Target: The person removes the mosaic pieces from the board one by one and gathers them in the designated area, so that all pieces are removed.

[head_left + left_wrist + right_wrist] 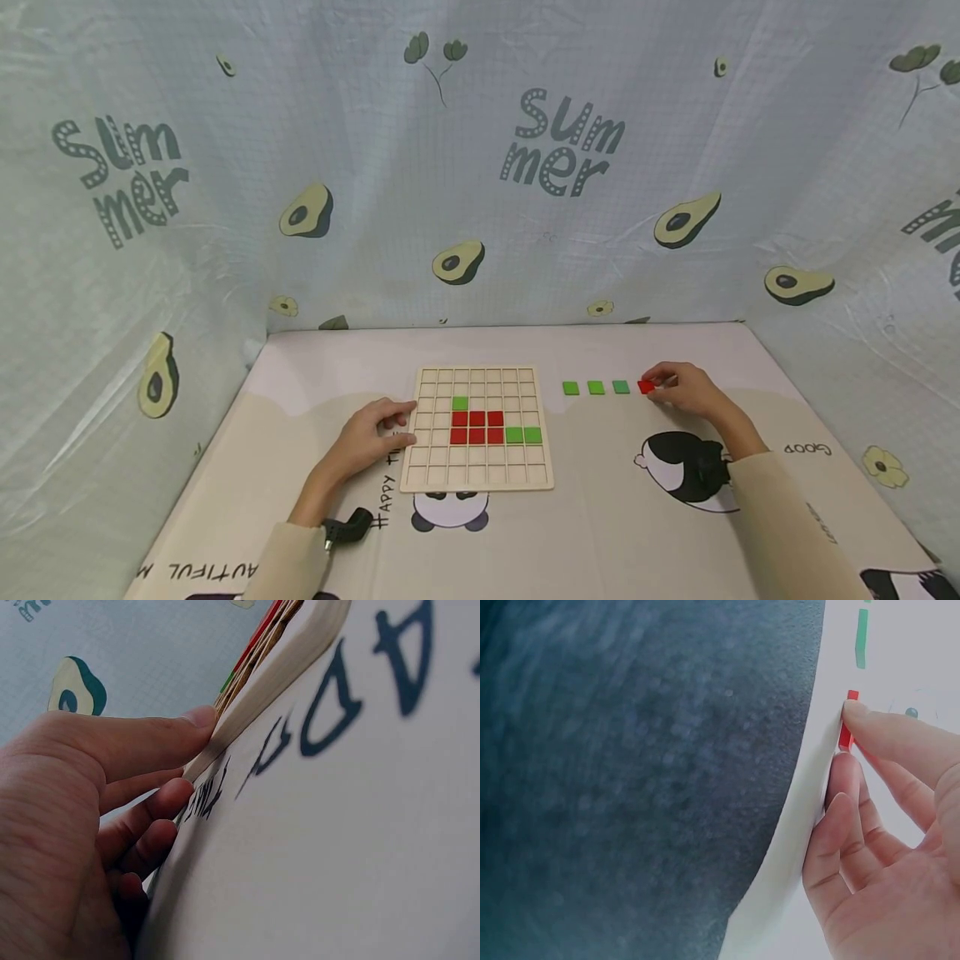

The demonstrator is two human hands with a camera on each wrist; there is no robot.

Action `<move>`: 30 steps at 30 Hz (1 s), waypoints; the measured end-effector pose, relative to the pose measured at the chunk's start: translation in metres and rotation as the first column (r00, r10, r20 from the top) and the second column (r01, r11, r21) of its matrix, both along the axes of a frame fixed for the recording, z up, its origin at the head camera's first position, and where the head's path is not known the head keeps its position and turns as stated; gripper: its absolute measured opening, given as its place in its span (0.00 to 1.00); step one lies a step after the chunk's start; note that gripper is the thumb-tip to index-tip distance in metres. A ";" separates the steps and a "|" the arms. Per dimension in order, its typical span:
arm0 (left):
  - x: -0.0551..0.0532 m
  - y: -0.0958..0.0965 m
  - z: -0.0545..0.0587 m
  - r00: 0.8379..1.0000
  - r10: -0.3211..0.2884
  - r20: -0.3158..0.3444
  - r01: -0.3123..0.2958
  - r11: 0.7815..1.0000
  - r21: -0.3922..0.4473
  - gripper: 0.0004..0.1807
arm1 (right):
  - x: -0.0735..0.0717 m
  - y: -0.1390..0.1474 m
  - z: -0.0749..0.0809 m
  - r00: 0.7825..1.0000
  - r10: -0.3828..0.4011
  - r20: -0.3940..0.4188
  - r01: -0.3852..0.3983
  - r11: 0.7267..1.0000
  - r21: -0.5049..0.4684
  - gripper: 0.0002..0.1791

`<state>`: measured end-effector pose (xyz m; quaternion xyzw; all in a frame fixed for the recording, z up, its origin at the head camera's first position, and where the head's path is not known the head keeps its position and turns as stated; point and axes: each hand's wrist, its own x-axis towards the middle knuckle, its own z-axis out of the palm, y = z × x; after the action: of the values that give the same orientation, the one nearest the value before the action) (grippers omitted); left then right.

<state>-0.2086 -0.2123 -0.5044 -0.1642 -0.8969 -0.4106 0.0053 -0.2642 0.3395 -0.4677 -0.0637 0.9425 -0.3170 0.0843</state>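
Note:
A square wooden grid board [438,477] lies on the table, several red tiles [477,419] and three green tiles [460,403] set in its cells. At its left edge rests my left hand [367,435], the thumb and fingertips touching the rim. In the left wrist view the thumb lies straight along the board's side [259,701]. Right of the board, my right hand [686,390] pinches a red tile [645,387] between thumb and finger, close over the tabletop. The right wrist view shows the same red tile [846,735] standing between thumb and fingertips.
Three loose green tiles form a row between the board and my right hand; the nearest green tile [621,387] is a bluer shade. A printed cloth [600,533] covers the table. Patterned curtains [480,167] enclose the back and sides.

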 end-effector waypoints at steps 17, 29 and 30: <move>-0.002 0.000 0.000 1.000 0.011 0.006 -0.011 1.000 -0.004 0.29 | 0.000 0.002 0.001 0.999 -0.019 -0.027 0.019 1.000 0.016 0.20; -0.001 0.001 0.001 1.000 0.012 0.010 -0.012 1.000 -0.016 0.29 | 0.014 -0.034 0.006 0.992 0.058 -0.116 -0.058 0.998 0.002 0.19; -0.001 0.001 0.001 1.000 0.013 0.011 -0.013 1.000 -0.016 0.29 | 0.015 -0.038 0.006 0.989 0.072 -0.128 -0.072 0.997 0.004 0.18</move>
<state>-0.2094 -0.2114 -0.5032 -0.1561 -0.9011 -0.4044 0.0019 -0.2490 0.3013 -0.4620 -0.1179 0.9430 -0.3093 0.0352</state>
